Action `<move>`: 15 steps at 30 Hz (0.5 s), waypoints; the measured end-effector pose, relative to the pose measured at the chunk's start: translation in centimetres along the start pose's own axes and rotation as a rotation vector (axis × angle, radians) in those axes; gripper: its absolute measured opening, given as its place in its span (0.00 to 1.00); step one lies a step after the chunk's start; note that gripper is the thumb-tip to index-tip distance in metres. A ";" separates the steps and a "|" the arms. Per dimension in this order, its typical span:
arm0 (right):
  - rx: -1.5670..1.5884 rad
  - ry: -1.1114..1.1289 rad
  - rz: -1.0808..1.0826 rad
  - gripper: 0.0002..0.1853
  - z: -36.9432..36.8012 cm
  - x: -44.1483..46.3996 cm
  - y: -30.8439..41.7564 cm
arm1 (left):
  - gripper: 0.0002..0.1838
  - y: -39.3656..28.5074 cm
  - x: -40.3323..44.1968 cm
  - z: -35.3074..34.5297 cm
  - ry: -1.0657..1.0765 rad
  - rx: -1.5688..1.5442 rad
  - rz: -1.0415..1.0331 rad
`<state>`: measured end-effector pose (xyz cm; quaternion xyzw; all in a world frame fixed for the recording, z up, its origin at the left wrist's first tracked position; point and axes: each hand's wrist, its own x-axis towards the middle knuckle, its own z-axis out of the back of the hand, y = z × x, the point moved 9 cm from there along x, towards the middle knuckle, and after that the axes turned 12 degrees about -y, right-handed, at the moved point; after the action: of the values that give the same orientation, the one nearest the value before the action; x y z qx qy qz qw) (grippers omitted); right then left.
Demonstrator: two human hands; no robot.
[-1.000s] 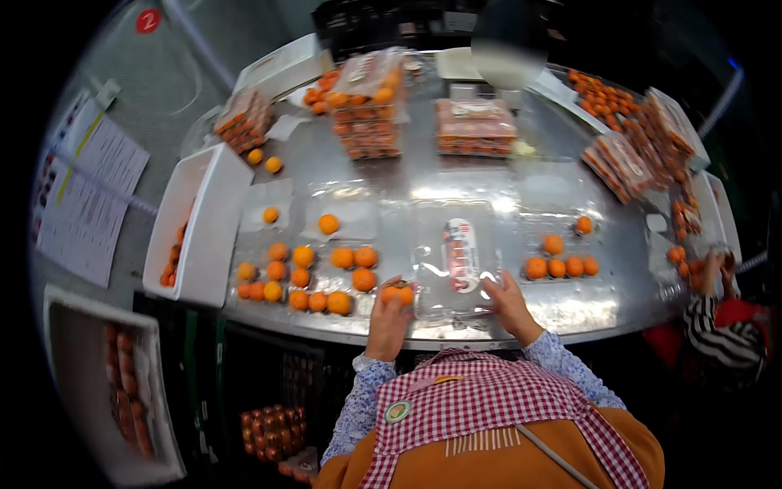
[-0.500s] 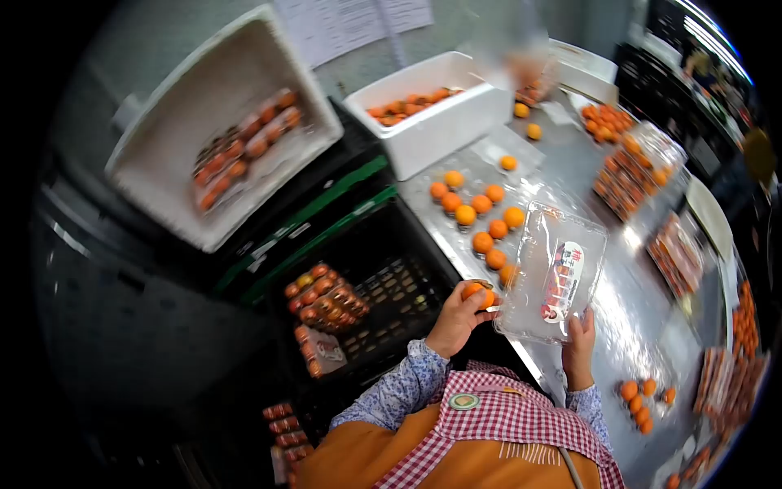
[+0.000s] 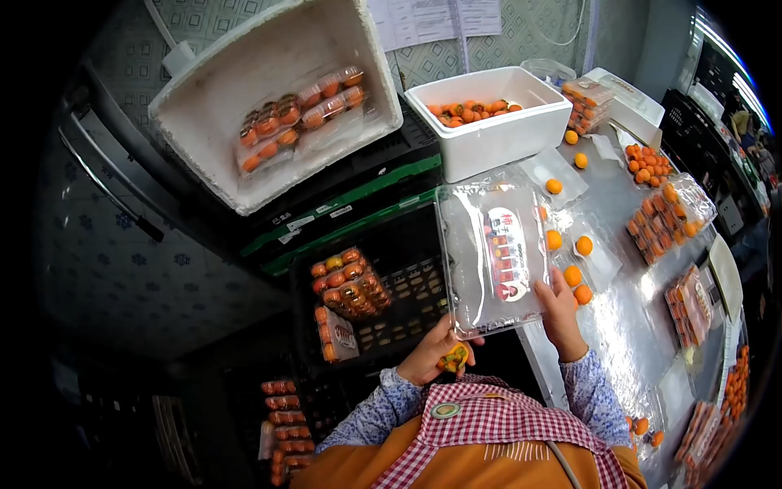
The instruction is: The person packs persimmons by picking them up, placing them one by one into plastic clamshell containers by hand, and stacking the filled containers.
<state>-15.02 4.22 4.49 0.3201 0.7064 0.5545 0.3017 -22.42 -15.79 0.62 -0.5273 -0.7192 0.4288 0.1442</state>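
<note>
A clear, closed plastic pack (image 3: 472, 269) with a printed label is held up over the edge between the black crate and the metal table. My right hand (image 3: 560, 316) grips its lower right corner, thumb on top. My left hand (image 3: 432, 354) is at its lower left corner, fingers curled round an orange fruit (image 3: 454, 356) whose green calyx shows. Whether the left fingertips also grip the pack is hard to tell. Behind the pack, on the table, lie loose orange fruits (image 3: 573, 276).
The black crate (image 3: 383, 359) at my left holds fruit packs (image 3: 350, 283). Beyond it stand a foam box (image 3: 187, 122) with packs and a white box (image 3: 505, 130) of fruit. Stacked packs (image 3: 668, 220) are on the metal table (image 3: 611, 342) at the right.
The view has turned left toward the crate. The pack has been lifted off the table and carried left to the crate's edge, and the fruit in my left hand has moved along with it.
</note>
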 end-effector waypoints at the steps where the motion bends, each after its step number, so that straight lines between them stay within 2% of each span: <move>1: 0.026 0.025 0.004 0.27 -1.0 0.1 0.5 | 0.43 -1.1 -0.3 -0.2 0.003 0.008 -0.083; 2: 0.014 0.033 0.018 0.27 -1.8 0.3 0.8 | 0.48 -2.1 -0.5 -0.4 0.041 -0.005 -0.121; 4: -0.007 0.044 0.051 0.26 -3.0 0.7 1.3 | 0.46 -3.5 -1.0 -0.6 -0.003 0.009 -0.140; 7: -0.043 0.142 -0.072 0.29 -5.9 0.1 1.1 | 0.36 -2.3 -0.3 1.3 -0.139 -0.010 -0.112; 9: -0.057 0.223 -0.114 0.34 -7.8 0.0 1.1 | 0.29 -2.8 0.3 3.1 -0.284 -0.175 -0.114; 11: 0.024 0.320 0.042 0.34 -9.6 -0.1 2.1 | 0.23 -4.4 0.4 4.0 -0.454 -0.301 -0.149; 12: 0.064 0.367 0.120 0.34 -10.3 -0.3 2.7 | 0.20 -5.4 0.6 4.7 -0.395 -0.335 -0.196; 15: 0.024 0.456 0.091 0.33 -10.3 -0.3 2.4 | 0.20 -11.4 0.9 6.9 -0.451 -0.271 -0.360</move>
<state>-22.59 -1.68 8.97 0.2219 0.7476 0.6170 0.1053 -34.58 -19.12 5.09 -0.2976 -0.8653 0.4029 -0.0166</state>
